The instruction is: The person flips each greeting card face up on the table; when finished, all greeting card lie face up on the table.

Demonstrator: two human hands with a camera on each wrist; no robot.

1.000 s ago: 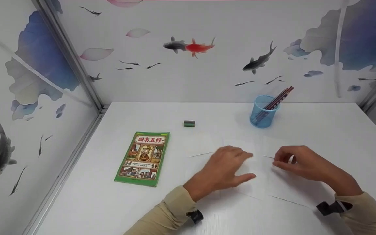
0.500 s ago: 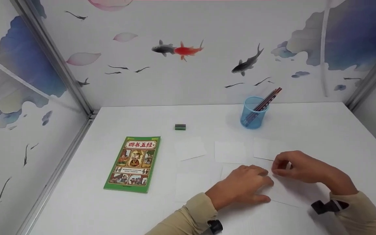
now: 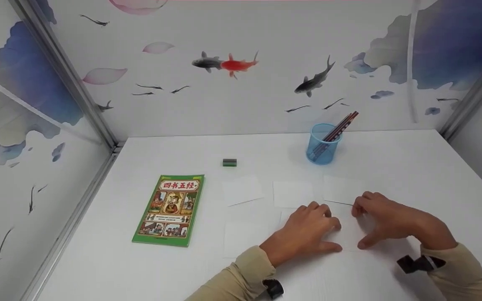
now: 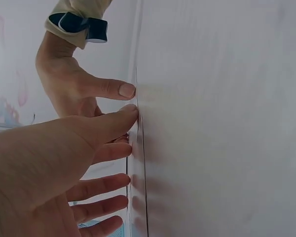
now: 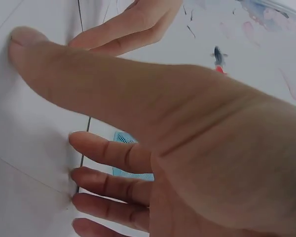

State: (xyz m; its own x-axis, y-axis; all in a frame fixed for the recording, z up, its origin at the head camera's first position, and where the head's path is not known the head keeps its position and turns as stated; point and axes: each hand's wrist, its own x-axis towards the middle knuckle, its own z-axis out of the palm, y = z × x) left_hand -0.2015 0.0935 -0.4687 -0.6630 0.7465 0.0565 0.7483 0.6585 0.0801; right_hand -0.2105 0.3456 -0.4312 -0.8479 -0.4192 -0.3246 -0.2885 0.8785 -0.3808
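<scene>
Several thin white paper squares lie in two rows on the white table. In the back row are a left square (image 3: 243, 190), a middle square (image 3: 293, 194) and a right square (image 3: 341, 189); a front left square (image 3: 247, 238) lies nearer. My left hand (image 3: 308, 230) rests with spread fingers over the front middle. Facing it, my right hand (image 3: 389, 219) touches a front right sheet (image 3: 349, 228) with its fingertips, thumb apart from the fingers. In the left wrist view, the left fingertips (image 4: 121, 180) meet the paper edge. The right thumb (image 5: 34, 49) lies on the surface in the right wrist view.
A green-covered book (image 3: 170, 211) lies at the left. Behind the squares sits a small green block (image 3: 229, 162). The blue mesh pen cup (image 3: 318, 152) at the back right holds several pencils (image 3: 339, 129). Painted wall panels (image 3: 241, 108) enclose the table.
My left hand has come down to the right, from above the middle squares onto the paper. My right thumb and fingers, close together earlier, have spread apart. The head view has turned slightly right.
</scene>
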